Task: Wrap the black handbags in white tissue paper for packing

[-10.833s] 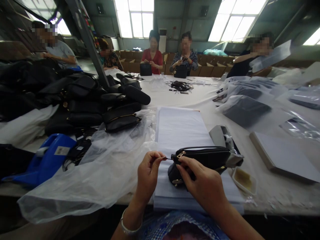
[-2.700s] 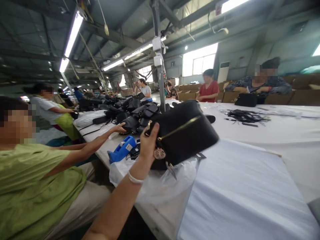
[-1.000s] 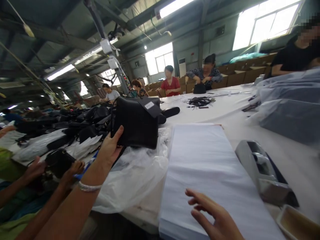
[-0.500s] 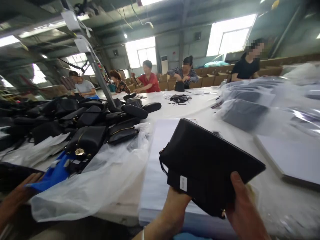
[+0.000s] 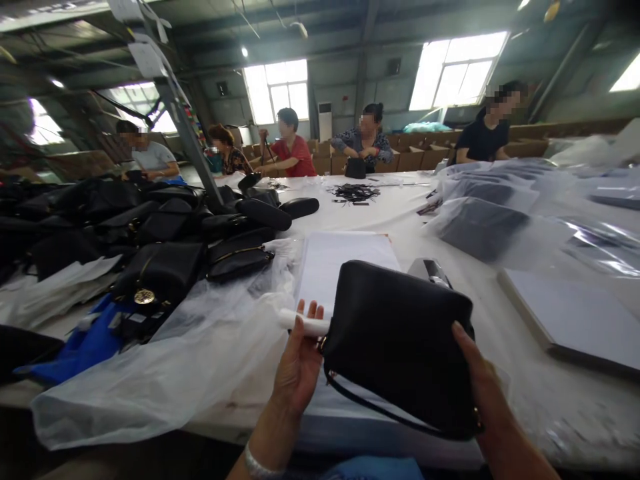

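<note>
The left hand point(image 5: 296, 363) pinches a white strip point(image 5: 316, 326) between thumb and half-bent fingers, while the right hand point(image 5: 484, 383) clasps, thumb in front, the black handbag point(image 5: 400, 340), which is between both hands' fingers, above white sheets point(image 5: 345, 257).

Left hand point(image 5: 299, 371) pinching, palm up; right hand point(image 5: 483, 387) gripping.

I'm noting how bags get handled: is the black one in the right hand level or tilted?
Tilted in view: the far edge of the black bag slopes down toward the right hand, which holds its side.
</note>
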`<state>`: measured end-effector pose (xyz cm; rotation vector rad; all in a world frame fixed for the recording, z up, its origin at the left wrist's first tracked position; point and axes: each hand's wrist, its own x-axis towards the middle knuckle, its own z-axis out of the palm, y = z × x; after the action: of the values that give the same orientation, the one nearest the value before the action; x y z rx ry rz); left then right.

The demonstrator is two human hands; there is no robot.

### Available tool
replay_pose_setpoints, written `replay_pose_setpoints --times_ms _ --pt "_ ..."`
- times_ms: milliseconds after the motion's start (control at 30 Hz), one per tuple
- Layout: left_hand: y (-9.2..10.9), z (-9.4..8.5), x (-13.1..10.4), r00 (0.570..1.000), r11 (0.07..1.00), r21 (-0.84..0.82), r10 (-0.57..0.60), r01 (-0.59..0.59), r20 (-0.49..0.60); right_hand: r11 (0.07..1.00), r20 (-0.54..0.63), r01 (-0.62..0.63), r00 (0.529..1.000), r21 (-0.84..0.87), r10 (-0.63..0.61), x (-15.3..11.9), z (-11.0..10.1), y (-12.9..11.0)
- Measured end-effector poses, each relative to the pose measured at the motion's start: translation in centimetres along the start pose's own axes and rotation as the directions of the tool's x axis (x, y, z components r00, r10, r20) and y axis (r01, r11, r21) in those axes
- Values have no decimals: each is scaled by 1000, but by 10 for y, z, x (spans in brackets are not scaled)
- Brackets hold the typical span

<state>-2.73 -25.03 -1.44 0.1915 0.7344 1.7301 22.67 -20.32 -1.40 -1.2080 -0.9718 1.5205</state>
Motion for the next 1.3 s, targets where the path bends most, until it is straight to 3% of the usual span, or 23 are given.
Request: replay_pose_setpoints --times_ms 67,133,233,300,400,500,700,800,933,1000,1067,1100,1167,1300 --pt "10 -10 3 995 989 120 97 -92 -38 980 43 -183 983 77 180 12 17 -4" --pt "21 -19 7 978 937 288 206 -197 -1 947 116 -291 954 135 277 28 32 -7" --pt "40 -27 18 929 763 546 360 -347 86 939 157 -301 948 169 275 56 46 -10" --pt "50 -31 30 913 666 646 388 -373 128 956 150 -249 962 157 227 75 51 -9" --pt "54 -40 52 944 646 700 303 -306 132 988 133 -117 986 97 103 98 53 -4" --pt "46 -53 69 977 673 715 206 -187 62 1000 170 -18 985 -6 19 112 52 3" --pt "37 -71 67 989 722 689 138 -68 -47 972 185 66 982 -227 -23 126 39 7" --pt "45 -72 54 995 595 804 86 -11 -50 942 200 118 978 -313 -56 133 31 8" --pt "51 -59 31 991 318 944 -124 81 -44 806 161 245 969 -538 -187 138 27 8" --pt "49 -42 20 980 257 966 -191 -5 56 675 160 315 946 -668 -283 132 28 7" --pt "44 -20 17 969 218 959 -127 -183 214 523 181 393 894 -756 -410 118 28 5" --pt "41 -9 19 953 172 943 -53 -285 298 453 191 425 859 -784 -474 109 25 4" --pt "32 11 31 881 23 883 74 -470 467 343 204 461 791 -819 -577 87 15 4" --pt "6 32 75 682 -226 669 28 -708 731 202 193 444 695 -873 -693 40 -22 4"
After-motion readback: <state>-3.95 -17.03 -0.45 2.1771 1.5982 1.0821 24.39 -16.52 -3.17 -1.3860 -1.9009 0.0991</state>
